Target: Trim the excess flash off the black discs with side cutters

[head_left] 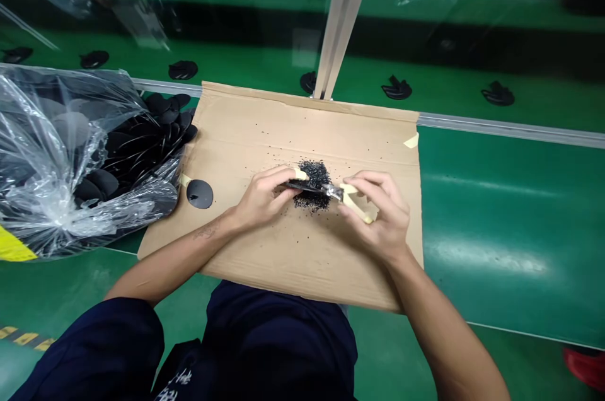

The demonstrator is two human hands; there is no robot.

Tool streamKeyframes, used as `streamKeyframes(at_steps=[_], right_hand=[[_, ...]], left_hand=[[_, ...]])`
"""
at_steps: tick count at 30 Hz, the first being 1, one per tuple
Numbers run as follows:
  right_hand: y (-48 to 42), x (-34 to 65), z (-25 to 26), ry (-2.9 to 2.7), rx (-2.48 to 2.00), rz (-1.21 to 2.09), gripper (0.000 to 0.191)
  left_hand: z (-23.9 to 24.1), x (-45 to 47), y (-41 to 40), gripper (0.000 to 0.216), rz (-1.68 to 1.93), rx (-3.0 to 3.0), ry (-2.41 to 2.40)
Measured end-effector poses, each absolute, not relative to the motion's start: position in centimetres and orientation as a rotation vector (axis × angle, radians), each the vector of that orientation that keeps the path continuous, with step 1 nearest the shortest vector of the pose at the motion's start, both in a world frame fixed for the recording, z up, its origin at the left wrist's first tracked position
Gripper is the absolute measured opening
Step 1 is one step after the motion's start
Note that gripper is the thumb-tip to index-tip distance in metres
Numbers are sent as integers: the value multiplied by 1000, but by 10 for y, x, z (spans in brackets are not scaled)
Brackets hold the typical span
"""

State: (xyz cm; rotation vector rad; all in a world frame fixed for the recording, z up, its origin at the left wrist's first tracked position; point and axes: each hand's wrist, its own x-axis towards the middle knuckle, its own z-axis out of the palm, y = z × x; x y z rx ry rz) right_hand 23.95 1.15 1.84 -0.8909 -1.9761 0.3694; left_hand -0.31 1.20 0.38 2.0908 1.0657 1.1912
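My left hand (267, 196) pinches a thin black disc (305, 186), which I see nearly edge-on; a pale wrap covers one fingertip. In my right hand (385, 209) is a pair of cutting pliers (347, 198) with cream handles, its metal jaws meeting the right edge of the disc. Whether the jaws are fully closed is too small to make out. Beneath both lies a heap of tiny black scraps (316, 168) on a cardboard sheet (265, 256). Another black disc (199, 193) rests flat at the left of the cardboard.
A clear plastic bag (51, 155) full of black discs (137, 142) stands left of the cardboard. Behind it rises a metal post (343, 23). Several black parts (397, 87) sit in a row on the green surface beyond the rail. Green tabletop (496, 212) extends to the right.
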Motion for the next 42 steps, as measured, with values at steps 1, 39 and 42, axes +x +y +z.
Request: streamKeyframes(at_steps=[1,39,42], right_hand=[[14,241,18,-1968,-925,352,33],[15,250,18,-2280,-909,43,28],[13,247,20,-2273,-879,123,26]], left_hand=[[5,-3,12,14,1222,2061,1045],[-4,1,5,18,1369,1912,830],[-5,0,5,17,1373,1905,822]])
